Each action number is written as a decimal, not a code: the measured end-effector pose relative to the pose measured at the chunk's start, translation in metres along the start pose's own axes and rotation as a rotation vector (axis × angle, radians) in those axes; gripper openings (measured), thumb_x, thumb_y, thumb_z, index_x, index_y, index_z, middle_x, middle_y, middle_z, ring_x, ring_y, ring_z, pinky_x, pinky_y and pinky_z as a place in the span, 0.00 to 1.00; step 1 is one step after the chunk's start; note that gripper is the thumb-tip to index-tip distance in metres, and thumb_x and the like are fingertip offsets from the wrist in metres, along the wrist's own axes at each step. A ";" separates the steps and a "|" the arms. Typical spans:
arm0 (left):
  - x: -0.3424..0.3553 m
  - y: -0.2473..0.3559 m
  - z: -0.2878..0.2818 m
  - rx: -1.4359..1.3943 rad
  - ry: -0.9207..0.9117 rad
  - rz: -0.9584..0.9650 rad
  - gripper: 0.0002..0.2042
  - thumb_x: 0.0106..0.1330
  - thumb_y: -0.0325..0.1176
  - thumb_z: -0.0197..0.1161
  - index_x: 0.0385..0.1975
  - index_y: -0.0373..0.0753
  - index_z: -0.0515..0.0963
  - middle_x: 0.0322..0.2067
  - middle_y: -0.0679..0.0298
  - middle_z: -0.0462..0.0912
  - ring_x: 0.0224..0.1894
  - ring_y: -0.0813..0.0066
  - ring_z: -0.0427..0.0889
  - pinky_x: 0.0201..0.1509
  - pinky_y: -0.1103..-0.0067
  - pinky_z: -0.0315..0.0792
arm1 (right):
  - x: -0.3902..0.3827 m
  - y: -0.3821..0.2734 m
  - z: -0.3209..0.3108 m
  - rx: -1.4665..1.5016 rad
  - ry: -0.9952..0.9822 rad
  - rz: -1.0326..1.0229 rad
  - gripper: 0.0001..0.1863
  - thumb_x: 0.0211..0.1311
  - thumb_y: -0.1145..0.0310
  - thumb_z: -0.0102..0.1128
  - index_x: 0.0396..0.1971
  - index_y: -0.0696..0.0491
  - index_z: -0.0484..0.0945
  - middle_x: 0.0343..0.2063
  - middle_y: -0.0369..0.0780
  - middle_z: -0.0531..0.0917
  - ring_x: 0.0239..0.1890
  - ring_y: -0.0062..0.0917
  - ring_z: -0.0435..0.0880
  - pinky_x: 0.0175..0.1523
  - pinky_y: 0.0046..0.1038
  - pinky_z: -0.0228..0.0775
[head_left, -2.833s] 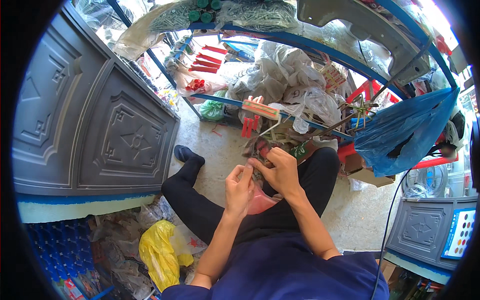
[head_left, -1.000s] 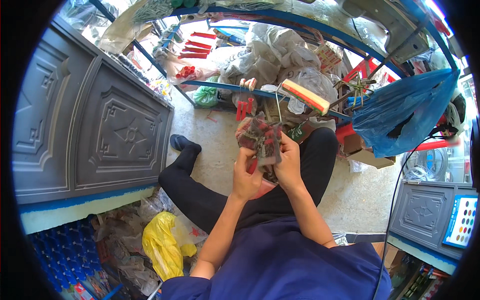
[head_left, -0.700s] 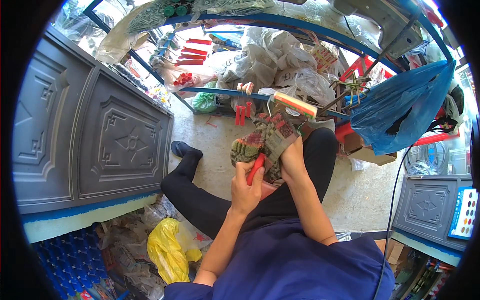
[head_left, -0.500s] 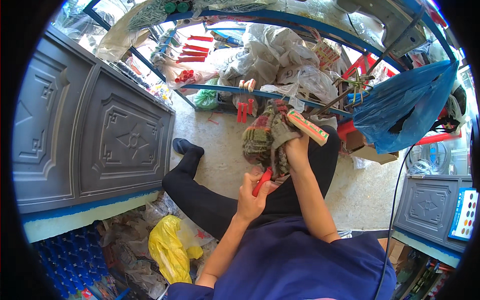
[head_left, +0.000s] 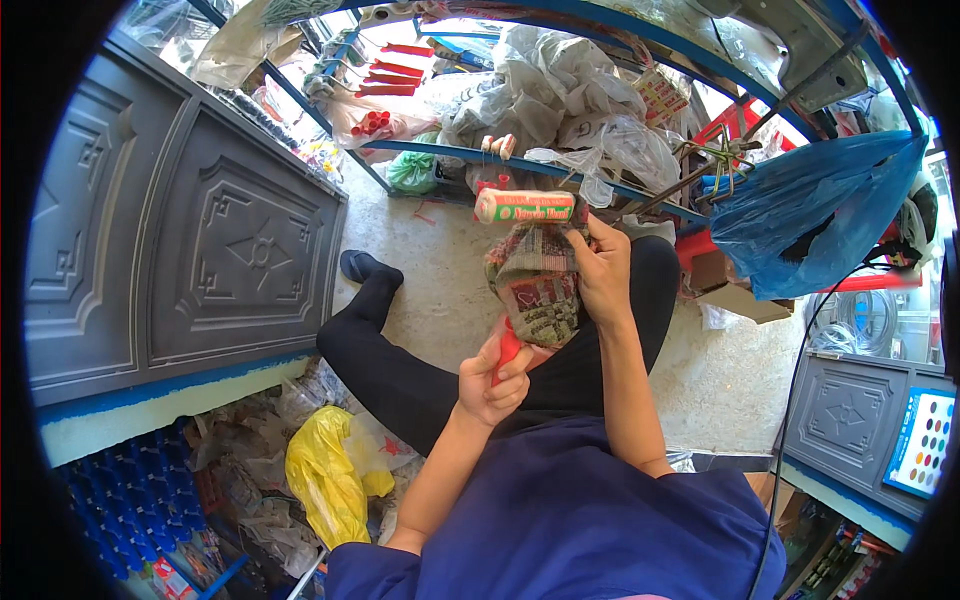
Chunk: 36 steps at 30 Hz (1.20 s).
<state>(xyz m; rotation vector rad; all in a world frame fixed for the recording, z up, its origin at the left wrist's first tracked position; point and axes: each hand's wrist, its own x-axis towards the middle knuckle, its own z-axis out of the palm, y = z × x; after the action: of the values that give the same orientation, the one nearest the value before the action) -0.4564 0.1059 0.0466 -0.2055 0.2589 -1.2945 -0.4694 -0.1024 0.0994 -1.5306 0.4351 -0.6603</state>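
Note:
My left hand (head_left: 492,385) is closed round a red handle (head_left: 508,346), with pinkish translucent material beside it. Above that is a bunched, patterned woolly cloth (head_left: 533,290) in green, grey and red, pinched at its right side by my right hand (head_left: 600,270). A paint roller (head_left: 525,207) in a printed cream, orange and green wrapper lies crosswise just above the cloth, near my right hand; whether that hand also holds it, I cannot tell. My fingertips on the right are partly hidden by the cloth.
A blue metal shelf (head_left: 455,148) holds plastic bags and red handles. A blue bag (head_left: 810,220) hangs at right. Grey panelled doors (head_left: 250,250) stand at left, a yellow bag (head_left: 325,470) below them. My legs are bent on the concrete floor (head_left: 715,390).
The roller has swung level and moved left above the cloth. My right hand has risen and now shows outside the cloth. My left hand has moved slightly down-left with the red handle.

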 end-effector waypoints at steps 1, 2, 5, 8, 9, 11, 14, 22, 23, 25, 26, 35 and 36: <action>-0.001 0.000 0.000 0.001 -0.006 0.005 0.18 0.78 0.41 0.48 0.44 0.27 0.70 0.23 0.65 0.65 0.07 0.85 0.54 0.06 0.87 0.47 | -0.004 0.000 0.006 0.091 0.005 0.072 0.15 0.67 0.69 0.61 0.50 0.57 0.82 0.16 0.22 0.68 0.17 0.04 0.60 0.22 0.15 0.49; 0.000 0.003 -0.001 -0.035 -0.011 0.025 0.16 0.77 0.40 0.48 0.40 0.28 0.71 0.23 0.64 0.66 0.07 0.85 0.54 0.06 0.87 0.47 | -0.004 -0.001 0.013 0.184 0.003 0.136 0.14 0.68 0.69 0.60 0.50 0.57 0.81 0.15 0.22 0.68 0.17 0.04 0.60 0.22 0.16 0.49; 0.011 0.011 0.010 0.191 0.114 0.128 0.15 0.75 0.37 0.48 0.35 0.29 0.72 0.22 0.64 0.69 0.07 0.84 0.55 0.07 0.87 0.48 | -0.025 0.021 0.029 -0.014 -0.220 0.033 0.13 0.69 0.72 0.55 0.50 0.57 0.79 0.22 0.27 0.75 0.21 0.07 0.68 0.24 0.17 0.57; 0.013 0.019 0.027 0.569 0.263 0.253 0.13 0.73 0.34 0.47 0.33 0.30 0.72 0.22 0.64 0.70 0.08 0.84 0.56 0.08 0.87 0.49 | -0.034 -0.023 0.046 0.192 -0.179 0.237 0.10 0.68 0.73 0.55 0.45 0.59 0.79 0.34 0.32 0.80 0.34 0.13 0.74 0.40 0.18 0.68; 0.013 0.020 0.033 0.697 0.272 0.269 0.11 0.71 0.32 0.46 0.34 0.30 0.72 0.22 0.64 0.70 0.09 0.84 0.57 0.09 0.88 0.50 | -0.033 -0.021 0.043 0.196 -0.194 0.231 0.10 0.68 0.73 0.55 0.45 0.59 0.79 0.34 0.32 0.80 0.34 0.13 0.74 0.40 0.18 0.68; 0.017 0.021 0.045 0.554 0.297 0.243 0.12 0.72 0.33 0.45 0.34 0.31 0.72 0.22 0.64 0.70 0.09 0.84 0.56 0.09 0.88 0.51 | -0.030 -0.016 0.035 -0.157 -0.211 -0.054 0.16 0.61 0.77 0.56 0.49 0.58 0.78 0.29 0.34 0.79 0.27 0.12 0.72 0.30 0.19 0.63; 0.013 0.026 0.049 0.324 0.313 0.151 0.11 0.74 0.33 0.45 0.37 0.33 0.72 0.22 0.64 0.70 0.09 0.85 0.57 0.09 0.89 0.52 | -0.036 -0.023 0.036 -0.223 -0.160 -0.094 0.13 0.60 0.77 0.59 0.45 0.58 0.80 0.29 0.37 0.80 0.25 0.15 0.73 0.30 0.21 0.65; 0.030 0.013 0.063 0.775 0.393 0.356 0.03 0.72 0.25 0.50 0.41 0.40 0.70 0.27 0.63 0.73 0.12 0.88 0.61 0.11 0.88 0.52 | -0.039 0.011 0.033 -0.561 0.085 -0.422 0.09 0.47 0.81 0.70 0.28 0.59 0.79 0.23 0.43 0.74 0.24 0.36 0.73 0.28 0.31 0.64; 0.034 0.010 0.060 1.022 0.422 0.508 0.02 0.73 0.26 0.52 0.41 0.40 0.69 0.26 0.65 0.73 0.13 0.89 0.61 0.13 0.88 0.52 | -0.039 0.012 0.035 -0.568 0.087 -0.407 0.09 0.47 0.81 0.70 0.28 0.59 0.79 0.23 0.43 0.74 0.24 0.36 0.73 0.28 0.31 0.64; 0.035 0.008 0.053 1.256 0.473 0.644 0.02 0.73 0.27 0.54 0.40 0.40 0.68 0.26 0.66 0.74 0.14 0.90 0.61 0.14 0.88 0.52 | -0.041 0.005 0.040 -0.541 0.227 -0.502 0.09 0.45 0.82 0.70 0.27 0.59 0.79 0.24 0.43 0.75 0.25 0.36 0.74 0.28 0.32 0.64; 0.038 0.018 0.044 1.354 0.548 0.812 0.04 0.74 0.29 0.55 0.41 0.40 0.68 0.26 0.67 0.74 0.15 0.91 0.61 0.15 0.88 0.53 | -0.041 -0.004 0.041 -0.527 0.287 -0.539 0.10 0.45 0.82 0.71 0.29 0.59 0.79 0.25 0.44 0.75 0.27 0.38 0.74 0.29 0.32 0.64; 0.027 0.021 0.057 1.284 0.319 0.677 0.08 0.73 0.31 0.59 0.41 0.36 0.67 0.31 0.65 0.78 0.28 0.88 0.72 0.30 0.85 0.67 | -0.044 -0.024 0.049 -0.035 -0.097 0.119 0.12 0.63 0.71 0.65 0.44 0.57 0.78 0.30 0.30 0.80 0.26 0.09 0.70 0.28 0.17 0.62; 0.029 0.018 0.053 1.346 0.280 0.687 0.09 0.72 0.31 0.60 0.41 0.35 0.68 0.32 0.64 0.78 0.32 0.86 0.75 0.34 0.84 0.70 | -0.044 -0.020 0.055 -0.003 -0.066 0.088 0.10 0.62 0.72 0.66 0.42 0.57 0.79 0.29 0.31 0.80 0.25 0.10 0.71 0.28 0.17 0.63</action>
<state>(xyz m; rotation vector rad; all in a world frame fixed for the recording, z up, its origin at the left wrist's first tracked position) -0.4164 0.0831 0.0900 1.1236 -0.3220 -0.5862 -0.4704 -0.0308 0.1135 -1.5233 0.4512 -0.5401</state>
